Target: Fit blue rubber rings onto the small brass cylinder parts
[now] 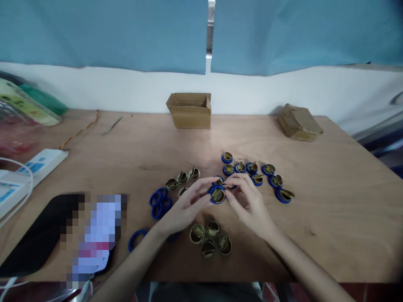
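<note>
My left hand (185,205) and my right hand (247,197) meet over the middle of the wooden table (330,201). Between their fingertips they pinch a round brass part with a blue ring around it (217,195). Bare brass parts (210,240) lie in a cluster just below my hands, and more brass parts (182,178) sit up and to the left. Loose blue rings (159,202) lie left of my left hand. Several brass parts fitted with blue rings (264,174) are spread out behind my right hand.
An open cardboard box (189,110) stands at the back centre, a flattened carton (299,121) at the back right. A white power strip (34,170), a black phone-like object (40,235), tweezers (111,125) and a wire (78,132) lie on the left side.
</note>
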`<state>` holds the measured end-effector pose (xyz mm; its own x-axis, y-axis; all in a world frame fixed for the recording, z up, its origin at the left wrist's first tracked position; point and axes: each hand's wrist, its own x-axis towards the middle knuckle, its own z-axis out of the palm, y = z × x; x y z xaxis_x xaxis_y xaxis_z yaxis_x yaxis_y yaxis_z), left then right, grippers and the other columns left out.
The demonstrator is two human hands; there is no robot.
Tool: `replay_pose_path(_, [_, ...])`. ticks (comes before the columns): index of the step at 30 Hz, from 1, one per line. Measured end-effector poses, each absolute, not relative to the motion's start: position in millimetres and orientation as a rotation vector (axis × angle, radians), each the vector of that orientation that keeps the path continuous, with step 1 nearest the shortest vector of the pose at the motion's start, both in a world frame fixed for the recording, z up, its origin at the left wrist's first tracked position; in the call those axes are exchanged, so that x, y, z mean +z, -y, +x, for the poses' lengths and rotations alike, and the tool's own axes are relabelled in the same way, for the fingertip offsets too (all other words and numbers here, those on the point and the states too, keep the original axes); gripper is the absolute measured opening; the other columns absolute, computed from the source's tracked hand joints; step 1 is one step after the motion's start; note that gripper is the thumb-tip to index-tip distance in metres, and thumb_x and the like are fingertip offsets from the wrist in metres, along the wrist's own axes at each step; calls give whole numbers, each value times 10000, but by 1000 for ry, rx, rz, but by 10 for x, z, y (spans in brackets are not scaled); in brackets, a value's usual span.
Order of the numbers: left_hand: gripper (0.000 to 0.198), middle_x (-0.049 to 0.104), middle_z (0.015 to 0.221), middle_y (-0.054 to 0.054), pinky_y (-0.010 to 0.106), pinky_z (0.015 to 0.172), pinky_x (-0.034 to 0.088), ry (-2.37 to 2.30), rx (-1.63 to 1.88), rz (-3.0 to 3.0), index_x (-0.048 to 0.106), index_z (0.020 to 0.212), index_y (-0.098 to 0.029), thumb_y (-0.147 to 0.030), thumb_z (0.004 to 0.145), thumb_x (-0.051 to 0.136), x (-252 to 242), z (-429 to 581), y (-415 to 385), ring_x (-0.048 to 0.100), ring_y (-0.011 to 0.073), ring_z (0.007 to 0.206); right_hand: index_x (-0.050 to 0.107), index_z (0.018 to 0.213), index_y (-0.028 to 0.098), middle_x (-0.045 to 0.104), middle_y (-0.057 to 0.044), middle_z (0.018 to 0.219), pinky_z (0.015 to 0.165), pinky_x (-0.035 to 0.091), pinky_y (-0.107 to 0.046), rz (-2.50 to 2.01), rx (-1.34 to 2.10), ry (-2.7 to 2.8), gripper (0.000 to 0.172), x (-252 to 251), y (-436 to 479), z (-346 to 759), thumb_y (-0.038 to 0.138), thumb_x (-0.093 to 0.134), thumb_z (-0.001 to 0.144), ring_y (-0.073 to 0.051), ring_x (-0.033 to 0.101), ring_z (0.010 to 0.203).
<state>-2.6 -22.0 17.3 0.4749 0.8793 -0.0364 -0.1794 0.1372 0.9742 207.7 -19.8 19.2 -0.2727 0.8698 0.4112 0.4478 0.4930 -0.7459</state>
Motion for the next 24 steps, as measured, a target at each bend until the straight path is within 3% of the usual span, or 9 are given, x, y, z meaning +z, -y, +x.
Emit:
replay_pose_path(2, [404,602,1459,82,363,1111,469,-749,865,1221,500,1425,-282,-289,1024,546,190,-30,225,576,235,1334,572,966,217,575,-26,923,675,483,-289,-1175,647,1866,16,185,207,2074,221,584,974,-159,589,785])
replay_pose_path(6, [415,575,1493,73,354,1165,427,-747,874,1256,435,1454,-292,-264,1045,495,226,-6,244,556,212,1360,461,751,224,441,57,615,531,330,-272,-1258,824,1932,280,184,210,2073,273,504,1024,-116,432,530])
replay_pose_path(10, [441,511,1553,83,355,1189,407,-776,872,1290,383,1486,-280,-234,1053,453,220,32,270,487,214,1429,461,750,223,451,47,627,535,304,-274,-1205,875,1961,287,196,206,2064,258,439,1035,-118,421,535])
replay_pose_path(13, [445,532,1532,100,367,1154,451,-751,859,1292,375,1499,-261,-246,1057,433,174,46,284,514,225,1406,459,758,226,434,52,623,520,295,-263,-1193,883,1914,257,203,202,2064,247,445,1014,-114,408,526])
replay_pose_path(19, [357,717,1273,84,359,995,531,-913,832,1469,587,1374,-228,-256,1029,499,76,17,274,678,229,1134,461,711,225,427,62,575,493,288,-250,-1190,908,1863,263,224,204,2058,242,476,973,-107,398,495])
replay_pose_path(24, [363,781,1003,55,249,742,560,-840,781,1414,587,1371,-219,-260,1015,527,106,11,282,722,165,846,572,864,218,479,66,582,484,334,-232,-1133,1196,1749,170,239,195,2068,277,468,984,-109,442,497])
